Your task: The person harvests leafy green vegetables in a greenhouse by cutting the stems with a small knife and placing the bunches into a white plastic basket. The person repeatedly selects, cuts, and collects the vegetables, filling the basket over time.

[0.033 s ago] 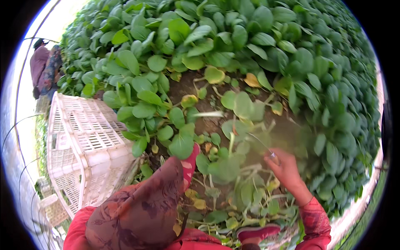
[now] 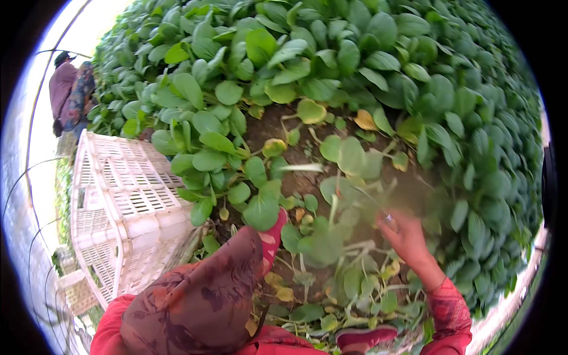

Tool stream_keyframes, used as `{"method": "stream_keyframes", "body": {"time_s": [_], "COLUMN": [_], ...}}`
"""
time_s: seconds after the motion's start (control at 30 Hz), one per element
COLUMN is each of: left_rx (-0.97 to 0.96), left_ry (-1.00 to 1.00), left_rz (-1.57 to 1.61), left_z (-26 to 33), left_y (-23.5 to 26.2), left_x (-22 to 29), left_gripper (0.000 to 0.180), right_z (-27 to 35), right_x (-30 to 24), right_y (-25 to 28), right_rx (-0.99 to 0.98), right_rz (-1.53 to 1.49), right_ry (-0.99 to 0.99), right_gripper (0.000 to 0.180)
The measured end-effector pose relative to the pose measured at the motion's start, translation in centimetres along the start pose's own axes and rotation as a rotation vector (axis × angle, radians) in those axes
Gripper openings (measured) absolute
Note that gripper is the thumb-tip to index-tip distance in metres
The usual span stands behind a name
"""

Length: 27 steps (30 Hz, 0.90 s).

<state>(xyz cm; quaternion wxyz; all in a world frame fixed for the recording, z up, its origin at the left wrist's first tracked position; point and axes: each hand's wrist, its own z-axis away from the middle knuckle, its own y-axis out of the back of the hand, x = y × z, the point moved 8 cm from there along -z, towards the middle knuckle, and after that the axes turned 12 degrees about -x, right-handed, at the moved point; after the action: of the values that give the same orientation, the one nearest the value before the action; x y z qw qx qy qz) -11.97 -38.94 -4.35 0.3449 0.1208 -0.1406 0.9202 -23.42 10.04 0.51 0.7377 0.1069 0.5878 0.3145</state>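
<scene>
My right hand [image 2: 407,239] is closed over the low plants right of centre. A thin curved piece [image 2: 362,194], perhaps a blade, runs from its fingers toward the leaves; a small silvery spot shows at the fingers. Broad green leaves [image 2: 322,244] and pale cut-looking stalks [image 2: 358,251] lie just left of this hand, partly blurred by a hazy patch. At the lower left a red sleeve [image 2: 108,322] shows, but my left hand is hidden from view. A whitish stalk [image 2: 302,168] rests on the brown soil [image 2: 305,184].
Dense leafy greens [image 2: 378,35] fill the far side and right. A pale slatted plastic crate [image 2: 142,195] stands at left. My brown patterned trouser leg [image 2: 195,290] and pink shoes [image 2: 367,336] are close below. Another person [image 2: 64,89] crouches at the far left.
The whole view has shifted slightly, so crate and plants appear a little farther right and lower. My right hand stays nearly in place, still closed.
</scene>
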Motion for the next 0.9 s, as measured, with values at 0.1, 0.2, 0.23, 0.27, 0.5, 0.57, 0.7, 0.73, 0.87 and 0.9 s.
{"method": "stream_keyframes", "body": {"time_s": [0.1,0.2,0.23,0.27,0.5,0.57,0.7,0.73,0.87,0.9], "left_rx": [0.005,0.030,0.036,0.036,0.049,0.041,0.046,0.036,0.026,0.015], "left_ry": [0.019,0.043,0.041,0.041,0.021,-0.012,-0.092,-0.114,-0.179,-0.191], "left_rz": [0.020,0.029,0.028,0.032,0.022,-0.001,-0.022,-0.018,-0.032,-0.034], "left_z": [-1.3,-1.6,-1.8,-2.1,-3.6,-4.7,-6.5,-7.4,-10.4,-11.3], "left_y": [-0.6,-0.2,0.1,0.3,0.3,0.5,0.1,-0.3,-0.6,-1.0], "left_x": [1.9,4.1,4.9,5.7,10.6,12.8,15.3,15.5,16.5,16.7], "left_gripper": [0.022,0.023,0.023,0.023,0.024,0.024,0.024,0.024,0.025,0.025], "right_z": [-7.0,-11.0,-11.5,-11.7,-5.0,-2.3,-1.6,-1.9,-5.2,-6.0], "right_x": [1.5,0.4,0.3,0.3,5.3,8.3,7.4,6.5,2.8,2.0], "right_y": [-0.2,0.4,0.9,1.3,4.5,3.4,1.6,1.4,0.2,-0.2], "right_rx": [-0.016,-0.019,-0.051,-0.079,-0.052,0.000,0.029,0.033,0.005,0.007], "right_rz": [-0.068,-0.064,-0.049,-0.033,-0.215,-0.426,-0.555,-0.549,-0.523,-0.565], "right_ry": [0.090,0.218,0.238,0.256,-0.110,-0.312,-0.446,-0.446,-0.445,-0.417], "right_gripper": [0.026,0.025,0.024,0.024,0.023,0.020,0.022,0.022,0.024,0.025]}}
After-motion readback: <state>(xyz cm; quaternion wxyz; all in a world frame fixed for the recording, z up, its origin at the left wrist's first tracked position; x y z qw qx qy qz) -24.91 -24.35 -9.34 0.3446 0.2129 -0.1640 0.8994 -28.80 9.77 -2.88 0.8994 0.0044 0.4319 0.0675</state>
